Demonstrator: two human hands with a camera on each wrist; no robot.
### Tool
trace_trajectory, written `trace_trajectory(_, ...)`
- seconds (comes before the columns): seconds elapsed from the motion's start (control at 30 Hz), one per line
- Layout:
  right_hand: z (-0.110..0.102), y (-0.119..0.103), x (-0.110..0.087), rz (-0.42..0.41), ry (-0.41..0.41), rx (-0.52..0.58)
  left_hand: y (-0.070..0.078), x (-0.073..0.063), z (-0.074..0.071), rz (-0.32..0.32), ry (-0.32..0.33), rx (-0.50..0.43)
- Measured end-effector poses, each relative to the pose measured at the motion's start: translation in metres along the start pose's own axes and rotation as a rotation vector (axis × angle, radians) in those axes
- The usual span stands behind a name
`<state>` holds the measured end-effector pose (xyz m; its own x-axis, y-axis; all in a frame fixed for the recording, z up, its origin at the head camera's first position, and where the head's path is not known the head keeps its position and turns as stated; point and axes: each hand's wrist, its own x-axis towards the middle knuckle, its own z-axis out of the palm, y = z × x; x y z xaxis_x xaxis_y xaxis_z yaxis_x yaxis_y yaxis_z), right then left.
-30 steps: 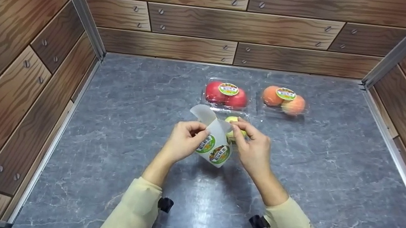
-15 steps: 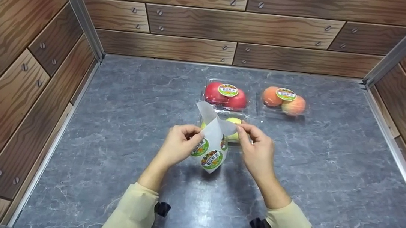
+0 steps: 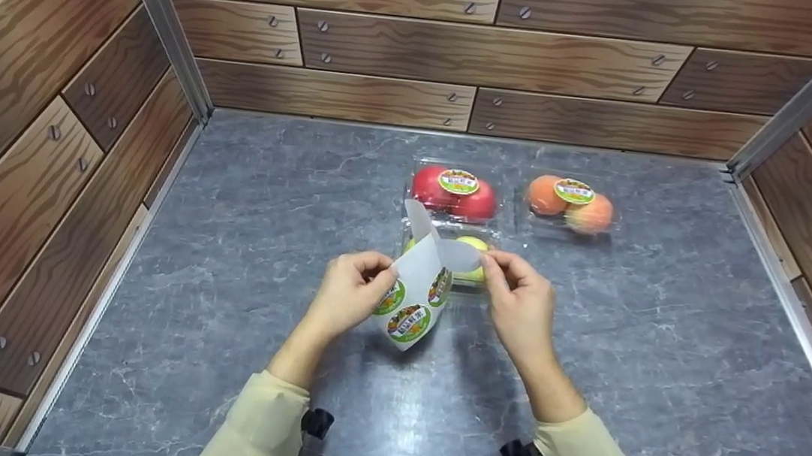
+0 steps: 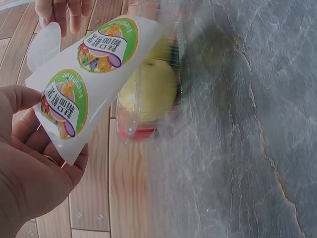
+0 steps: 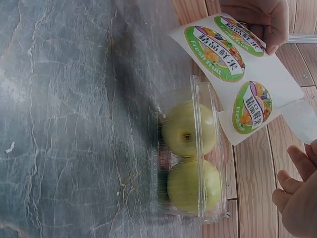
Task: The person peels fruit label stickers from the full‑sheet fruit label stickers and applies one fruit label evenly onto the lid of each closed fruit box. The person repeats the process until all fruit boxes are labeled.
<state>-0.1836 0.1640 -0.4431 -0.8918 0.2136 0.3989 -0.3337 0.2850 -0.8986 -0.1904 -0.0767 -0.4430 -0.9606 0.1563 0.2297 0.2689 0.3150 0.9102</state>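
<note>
A white sheet of oval fruit labels is pinched along its left edge by my left hand, thumb against curled fingers. On the other side my right hand pinches the end of an oval sticker, whose plain pale back shows and whose other end still meets the sheet. A blank pale strip stands up from the sheet's top. Behind the sheet lies a clear plastic box with two yellow-green apples; in the head view the sheet partly hides it.
At the back are two more clear boxes bearing labels, one with red fruit, the other with orange-toned fruit. They rest on a grey marbled tabletop. Wood-patterned walls enclose the back and sides.
My left hand has moved left and toward me with the sheet, while the right hand has shifted slightly right. More of the sticker's pale back now spans the gap between them.
</note>
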Motion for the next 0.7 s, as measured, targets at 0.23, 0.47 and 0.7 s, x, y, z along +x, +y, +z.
trace_trajectory(0.23, -0.005, -0.002, -0.001, 0.030, 0.016, 0.009, 0.001, -0.004, -0.005, 0.002, 0.040, 0.045)
trace_trajectory(0.47, -0.012, -0.003, 0.000, 0.036, 0.047, 0.067, -0.001, -0.009, -0.017, 0.002, 0.117, 0.060)
trace_trajectory(0.7, -0.022, 0.002, -0.002, 0.057, 0.091, 0.066, -0.006, -0.014, -0.035, 0.005, 0.192, 0.019)
